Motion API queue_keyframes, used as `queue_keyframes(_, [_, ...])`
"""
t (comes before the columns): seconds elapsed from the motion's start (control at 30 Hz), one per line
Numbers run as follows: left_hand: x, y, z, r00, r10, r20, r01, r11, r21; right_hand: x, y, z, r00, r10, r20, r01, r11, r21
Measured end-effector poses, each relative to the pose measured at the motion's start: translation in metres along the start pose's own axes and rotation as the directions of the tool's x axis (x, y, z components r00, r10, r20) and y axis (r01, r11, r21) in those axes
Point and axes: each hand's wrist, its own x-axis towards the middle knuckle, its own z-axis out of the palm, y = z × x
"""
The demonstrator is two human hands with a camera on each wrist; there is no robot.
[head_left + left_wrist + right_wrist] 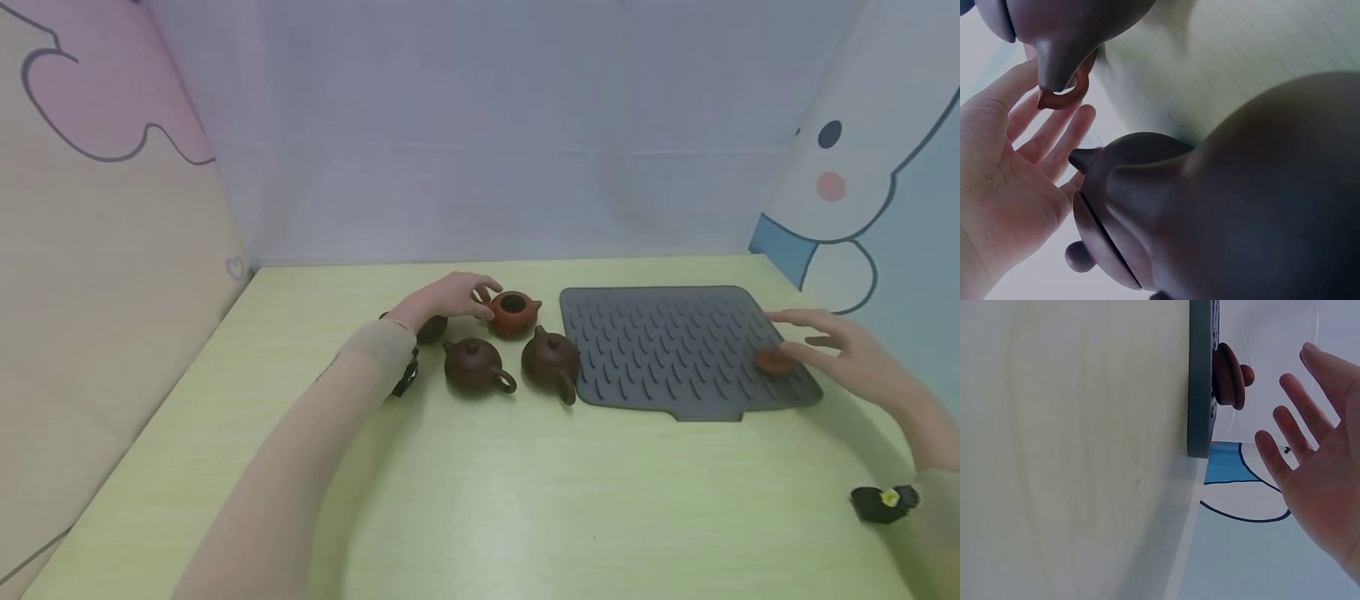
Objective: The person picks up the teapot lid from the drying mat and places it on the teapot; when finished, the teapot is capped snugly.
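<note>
A reddish-brown teapot [513, 315] without its lid stands at the back middle of the table, its dark opening facing up. My left hand [459, 295] is at its handle [1067, 97], the fingers loosely extended; a dark spout hides part of the thumb in the left wrist view. A reddish-brown lid [1229, 378] lies knob up on the grey ridged mat [660, 342], near its right edge. My right hand [843, 354] hovers beside that lid with spread fingers, apart from it in the right wrist view.
Two dark brown lidded teapots stand in front of the reddish one: one teapot [472, 367] left, another teapot [551, 360] against the mat's left edge. A further dark teapot [432, 330] is partly hidden behind my left wrist. Printed cloth walls [495, 150] surround the table.
</note>
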Motion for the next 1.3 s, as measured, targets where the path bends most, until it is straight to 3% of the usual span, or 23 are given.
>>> queue_keyframes(0.23, [0.0022,-0.0009,0.0004,1.0,-0.013,0.013,0.013,1.0,0.005,-0.0061,0.0094,-0.0049,0.996,0.025,0.082,-0.017,0.996,-0.089])
queue_keyframes(0.53, [0.0021,-0.0024,0.0003,1.0,-0.025,0.016,0.025,1.0,-0.011,-0.0042,0.0073,-0.0037,0.986,0.1,0.132,-0.087,0.991,-0.098])
queue_keyframes(1.3, [0.0035,-0.0011,-0.0024,0.998,-0.049,0.034,0.048,0.999,0.025,0.0032,0.009,-0.0019,0.972,0.158,0.172,-0.12,0.969,-0.214])
